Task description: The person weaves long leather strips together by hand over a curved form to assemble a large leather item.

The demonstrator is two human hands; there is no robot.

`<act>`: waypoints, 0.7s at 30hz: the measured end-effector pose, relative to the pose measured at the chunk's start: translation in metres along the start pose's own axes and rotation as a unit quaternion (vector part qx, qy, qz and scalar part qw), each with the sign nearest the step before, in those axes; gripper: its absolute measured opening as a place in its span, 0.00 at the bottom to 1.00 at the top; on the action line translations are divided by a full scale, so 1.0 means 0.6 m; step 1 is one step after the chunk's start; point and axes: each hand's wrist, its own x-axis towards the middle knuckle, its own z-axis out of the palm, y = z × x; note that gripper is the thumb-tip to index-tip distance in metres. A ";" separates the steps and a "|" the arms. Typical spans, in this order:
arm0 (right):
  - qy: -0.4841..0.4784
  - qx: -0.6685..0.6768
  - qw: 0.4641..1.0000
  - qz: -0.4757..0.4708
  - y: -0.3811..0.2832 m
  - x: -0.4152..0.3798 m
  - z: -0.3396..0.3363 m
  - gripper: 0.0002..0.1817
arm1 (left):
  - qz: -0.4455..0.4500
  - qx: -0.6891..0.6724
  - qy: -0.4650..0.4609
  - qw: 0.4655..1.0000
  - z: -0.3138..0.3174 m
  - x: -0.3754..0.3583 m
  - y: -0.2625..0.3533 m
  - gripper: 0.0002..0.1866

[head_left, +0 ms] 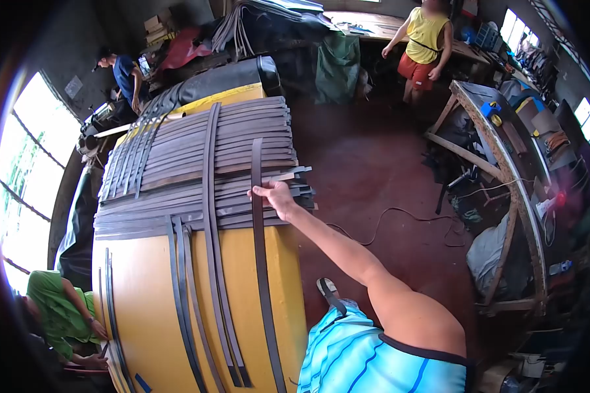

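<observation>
My right hand (pixel 274 198) reaches forward from the right, its fingers pinching a long, flat dark strip (pixel 261 262). The strip runs from the stack down over the yellow surface (pixel 144 281) towards me. Beneath and beyond my hand lies a thick stack of grey-brown strips (pixel 249 128), laid crosswise with uneven ends at the right. To the left of the held strip, a pair of similar strips (pixel 211 216) crosses the stack lengthwise. More dark strips (pixel 180 281) hang further left. My left hand is out of view.
A person in green (pixel 59 308) works at the left edge of the yellow surface. Another in dark blue (pixel 126 75) stands at the far left, and one in yellow (pixel 426 39) at the back. A cord (pixel 393 211) crosses the floor; a metal-edged frame (pixel 505 164) stands right.
</observation>
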 end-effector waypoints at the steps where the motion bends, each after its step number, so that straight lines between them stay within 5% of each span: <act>1: 0.007 0.000 1.000 -0.021 -0.011 -0.001 0.003 0.08 | 0.008 0.002 -0.003 1.000 0.008 0.015 0.015 0.06; 21: 0.074 -0.037 0.990 -0.116 -0.007 -0.068 0.096 0.04 | 0.068 -0.007 -0.026 0.997 -0.035 0.067 -0.019 0.07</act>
